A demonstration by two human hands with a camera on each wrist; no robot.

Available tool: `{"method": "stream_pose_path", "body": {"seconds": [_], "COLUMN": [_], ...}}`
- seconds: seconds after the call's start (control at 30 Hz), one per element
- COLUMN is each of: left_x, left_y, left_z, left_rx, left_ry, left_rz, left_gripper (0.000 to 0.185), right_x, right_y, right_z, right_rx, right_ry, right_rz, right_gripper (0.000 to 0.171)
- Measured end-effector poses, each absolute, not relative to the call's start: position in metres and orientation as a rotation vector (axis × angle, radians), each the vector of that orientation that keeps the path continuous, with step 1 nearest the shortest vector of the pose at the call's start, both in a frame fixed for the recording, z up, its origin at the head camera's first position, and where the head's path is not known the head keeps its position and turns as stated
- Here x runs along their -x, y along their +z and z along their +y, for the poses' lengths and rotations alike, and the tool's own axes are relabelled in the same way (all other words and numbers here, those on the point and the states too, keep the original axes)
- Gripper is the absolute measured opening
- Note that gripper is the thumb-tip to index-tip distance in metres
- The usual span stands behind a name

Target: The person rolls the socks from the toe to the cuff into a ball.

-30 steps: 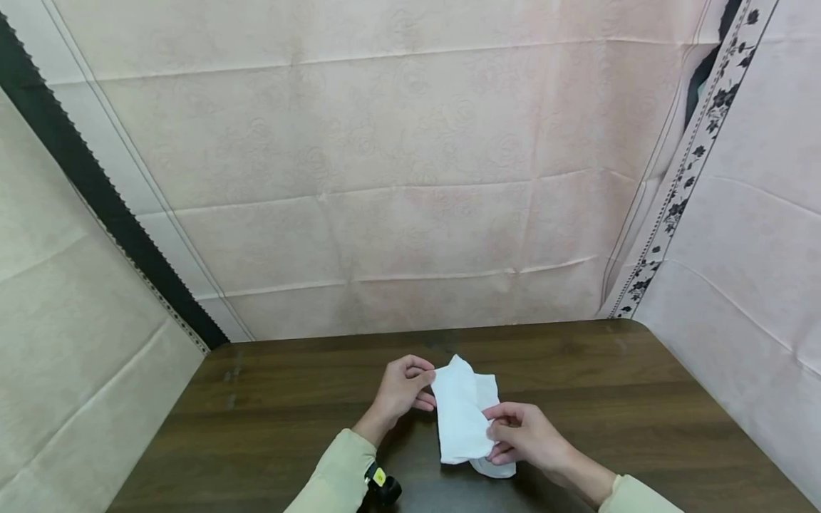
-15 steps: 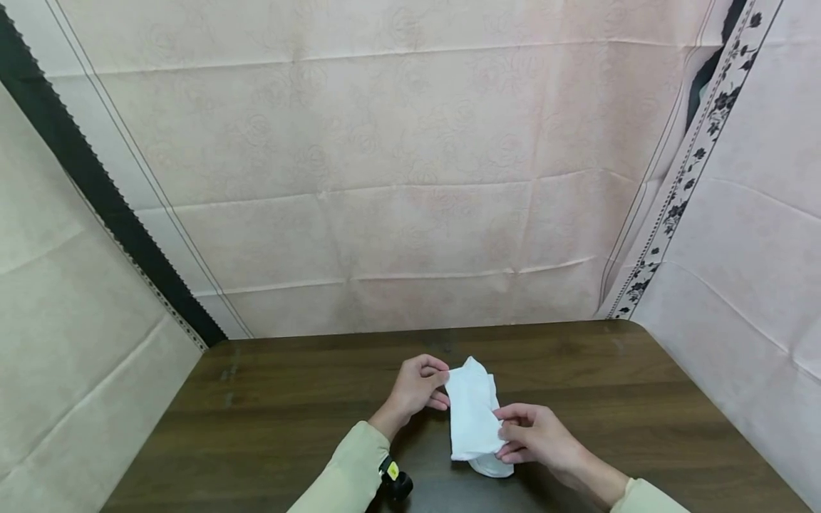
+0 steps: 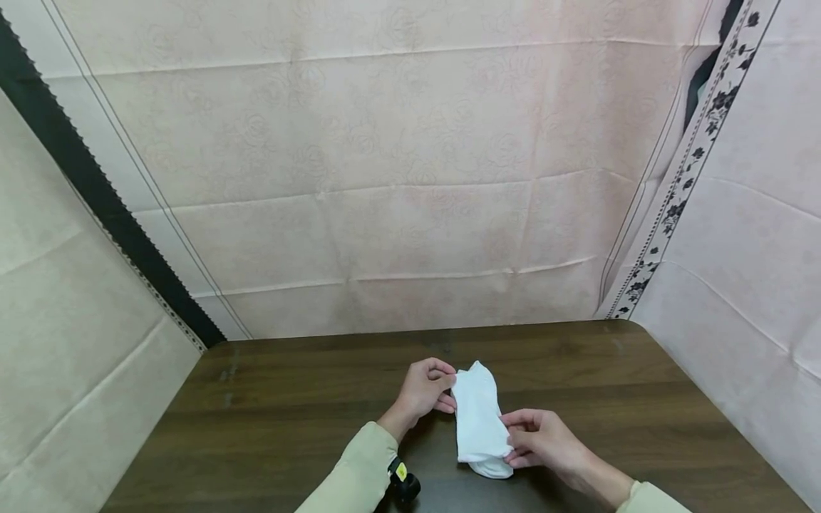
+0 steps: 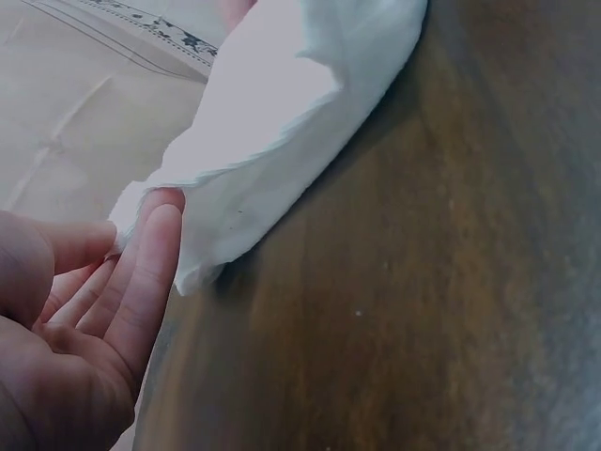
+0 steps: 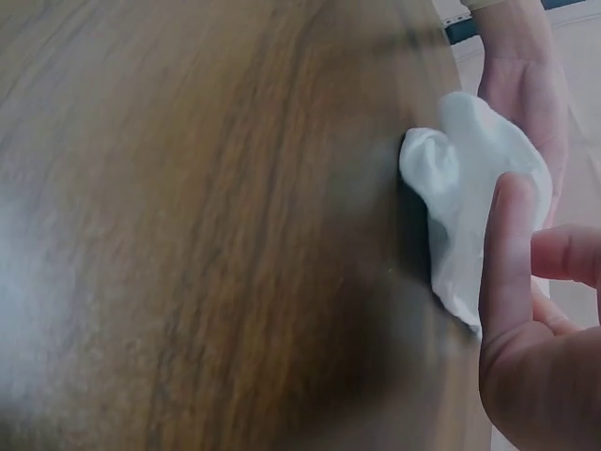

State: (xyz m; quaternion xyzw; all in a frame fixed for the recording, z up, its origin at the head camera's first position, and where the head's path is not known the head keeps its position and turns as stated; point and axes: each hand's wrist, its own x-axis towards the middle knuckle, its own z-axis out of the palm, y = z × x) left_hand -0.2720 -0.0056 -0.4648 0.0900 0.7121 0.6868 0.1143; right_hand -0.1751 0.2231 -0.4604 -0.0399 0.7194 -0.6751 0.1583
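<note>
Head view: white sock [image 3: 479, 420] lies on wooden table [image 3: 269, 420], between both hands.
Left hand [image 3: 423, 392]: pinches far end.
Right hand [image 3: 545, 443]: pinches near end.

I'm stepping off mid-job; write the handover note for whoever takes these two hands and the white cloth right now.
Left hand: pinches the far left edge of the white cloth.
Right hand: grips the cloth's near right edge.
Cloth: lies on the dark wooden table between both hands, folded into a narrow strip, with a lower layer peeking out at the near end.
Done: lengthwise folding looks in place.
Left: probably align the near end and fold further; neither hand has let go.
</note>
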Motion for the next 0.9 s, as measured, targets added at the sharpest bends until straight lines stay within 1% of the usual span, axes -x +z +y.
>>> {"method": "stream_pose_path", "body": {"seconds": [0.47, 0.7, 0.9], "left_x": [0.275, 0.274, 0.271], "left_y": [-0.476, -0.479, -0.475], "left_z": [0.002, 0.002, -0.005], "left_rx": [-0.247, -0.256, -0.352], "left_ry": [1.985, 1.918, 1.843], "left_rz": [2.102, 2.17, 2.296], "left_gripper": [0.007, 0.01, 0.016], "right_x": [0.174, 0.175, 0.173], "right_y": [-0.472, -0.472, -0.466], "right_z": [0.226, 0.226, 0.225], "right_rx": [0.14, 0.18, 0.215], "right_ry": [-1.908, -1.879, -1.74], "right_rz": [2.11, 2.173, 2.386], "right_gripper": [0.039, 0.038, 0.029]}}
